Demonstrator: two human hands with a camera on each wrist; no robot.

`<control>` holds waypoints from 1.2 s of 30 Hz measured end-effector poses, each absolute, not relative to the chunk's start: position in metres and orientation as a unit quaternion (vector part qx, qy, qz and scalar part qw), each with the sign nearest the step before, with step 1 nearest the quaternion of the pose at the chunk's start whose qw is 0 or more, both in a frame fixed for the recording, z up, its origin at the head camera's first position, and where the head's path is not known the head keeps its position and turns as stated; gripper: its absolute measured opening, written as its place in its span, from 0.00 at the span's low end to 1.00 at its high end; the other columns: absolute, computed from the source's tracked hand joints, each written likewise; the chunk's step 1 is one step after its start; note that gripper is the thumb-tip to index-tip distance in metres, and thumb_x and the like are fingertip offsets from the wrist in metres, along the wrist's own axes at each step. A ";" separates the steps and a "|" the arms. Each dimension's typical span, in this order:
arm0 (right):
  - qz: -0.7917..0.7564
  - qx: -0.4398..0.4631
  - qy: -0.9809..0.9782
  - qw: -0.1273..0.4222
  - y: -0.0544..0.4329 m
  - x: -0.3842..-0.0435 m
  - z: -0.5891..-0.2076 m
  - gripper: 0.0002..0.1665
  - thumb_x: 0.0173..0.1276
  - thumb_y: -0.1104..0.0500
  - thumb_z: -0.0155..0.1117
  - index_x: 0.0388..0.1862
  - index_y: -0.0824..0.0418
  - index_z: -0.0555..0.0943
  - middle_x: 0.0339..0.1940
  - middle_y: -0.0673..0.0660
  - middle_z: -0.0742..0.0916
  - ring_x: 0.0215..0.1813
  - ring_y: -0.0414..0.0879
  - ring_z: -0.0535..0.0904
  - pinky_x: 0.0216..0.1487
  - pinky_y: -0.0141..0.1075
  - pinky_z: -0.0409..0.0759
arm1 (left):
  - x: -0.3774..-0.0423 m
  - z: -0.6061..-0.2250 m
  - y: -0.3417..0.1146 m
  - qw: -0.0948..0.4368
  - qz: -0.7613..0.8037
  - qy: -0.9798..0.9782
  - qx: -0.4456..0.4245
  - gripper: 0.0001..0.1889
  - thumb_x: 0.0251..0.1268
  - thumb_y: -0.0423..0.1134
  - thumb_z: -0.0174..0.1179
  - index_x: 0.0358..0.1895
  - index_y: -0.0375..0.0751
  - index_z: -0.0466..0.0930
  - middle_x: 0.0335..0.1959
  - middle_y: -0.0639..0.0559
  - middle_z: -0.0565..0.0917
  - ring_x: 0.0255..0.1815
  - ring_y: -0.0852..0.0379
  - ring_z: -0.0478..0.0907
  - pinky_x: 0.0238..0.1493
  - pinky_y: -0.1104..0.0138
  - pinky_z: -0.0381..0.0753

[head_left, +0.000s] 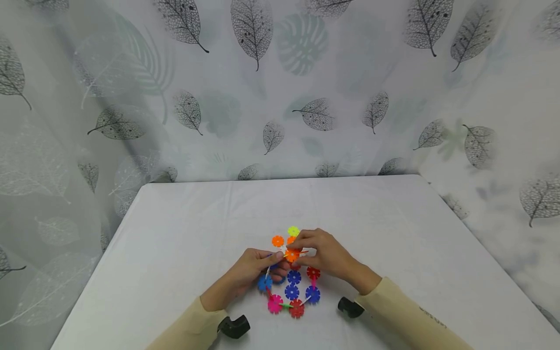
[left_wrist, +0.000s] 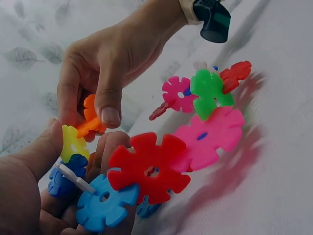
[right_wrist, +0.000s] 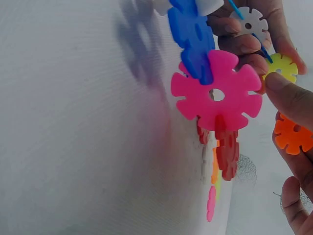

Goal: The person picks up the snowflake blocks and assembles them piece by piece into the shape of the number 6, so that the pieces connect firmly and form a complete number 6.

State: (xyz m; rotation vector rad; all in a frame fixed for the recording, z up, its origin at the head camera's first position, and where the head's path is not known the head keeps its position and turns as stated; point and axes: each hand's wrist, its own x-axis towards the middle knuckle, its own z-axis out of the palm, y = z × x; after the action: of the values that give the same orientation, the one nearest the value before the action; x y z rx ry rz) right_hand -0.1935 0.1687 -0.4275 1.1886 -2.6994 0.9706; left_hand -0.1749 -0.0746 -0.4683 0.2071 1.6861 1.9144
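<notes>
A chain of slotted plastic flower discs curves across the table below both hands. My left hand (head_left: 255, 267) holds one end, pinching a yellow disc (left_wrist: 73, 143) joined to a dark blue disc (left_wrist: 66, 181). A white disc (right_wrist: 250, 23) and a light blue disc (head_left: 264, 283) follow it. My right hand (head_left: 323, 253) pinches an orange disc (head_left: 291, 255) against the yellow one; whether they are slotted together I cannot tell. Along the near side run a pink disc (head_left: 275, 304), a green disc seen edge-on, a red disc (head_left: 296, 308) and a blue disc (head_left: 312, 294).
Loose discs lie around the chain: a yellow one (head_left: 293, 231) and an orange one (head_left: 277, 241) beyond the hands, two blue ones inside the curve. Black curved pieces (head_left: 234, 327) sit at both wrists. A leaf-patterned curtain (head_left: 280, 97) surrounds the white table (head_left: 188, 218).
</notes>
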 end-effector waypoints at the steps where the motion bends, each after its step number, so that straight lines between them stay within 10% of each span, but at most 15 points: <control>1: 0.318 0.383 -0.867 0.018 0.169 -0.193 -0.428 0.20 0.60 0.52 0.79 0.51 0.50 0.89 0.44 0.38 0.85 0.47 0.38 0.78 0.50 0.40 0.78 | -0.175 -0.469 -0.075 0.288 0.716 0.631 0.078 0.24 0.73 0.50 0.61 0.47 0.28 0.87 0.42 0.38 0.89 0.41 0.51 0.88 0.48 0.60 0.86; 9: 0.354 0.367 -0.860 0.014 0.172 -0.193 -0.437 0.26 0.60 0.50 0.79 0.57 0.53 0.87 0.47 0.39 0.87 0.54 0.40 0.81 0.60 0.53 0.76 | -0.176 -0.468 -0.077 0.294 0.711 0.634 0.073 0.27 0.72 0.55 0.60 0.47 0.28 0.87 0.42 0.38 0.89 0.40 0.51 0.88 0.48 0.60 0.86; 20: 0.379 0.359 -0.853 0.004 0.174 -0.195 -0.435 0.31 0.58 0.65 0.79 0.63 0.56 0.83 0.45 0.42 0.87 0.47 0.41 0.82 0.49 0.40 0.83 | -0.177 -0.464 -0.080 0.299 0.717 0.625 0.082 0.30 0.74 0.57 0.56 0.48 0.27 0.86 0.43 0.37 0.88 0.39 0.51 0.88 0.49 0.59 0.85; 36: 0.401 0.364 -0.840 -0.019 0.172 -0.195 -0.433 0.27 0.61 0.57 0.79 0.60 0.57 0.84 0.47 0.41 0.86 0.49 0.42 0.81 0.54 0.45 0.83 | -0.177 -0.465 -0.081 0.304 0.714 0.626 0.079 0.30 0.74 0.57 0.56 0.47 0.27 0.87 0.43 0.37 0.88 0.38 0.50 0.87 0.48 0.59 0.86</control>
State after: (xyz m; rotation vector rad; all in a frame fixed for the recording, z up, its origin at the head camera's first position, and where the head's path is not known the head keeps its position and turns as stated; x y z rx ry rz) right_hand -0.1951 0.1719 -0.4334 1.1590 -2.6735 1.2745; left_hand -0.1767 -0.0813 -0.4648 0.2087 1.6584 1.8920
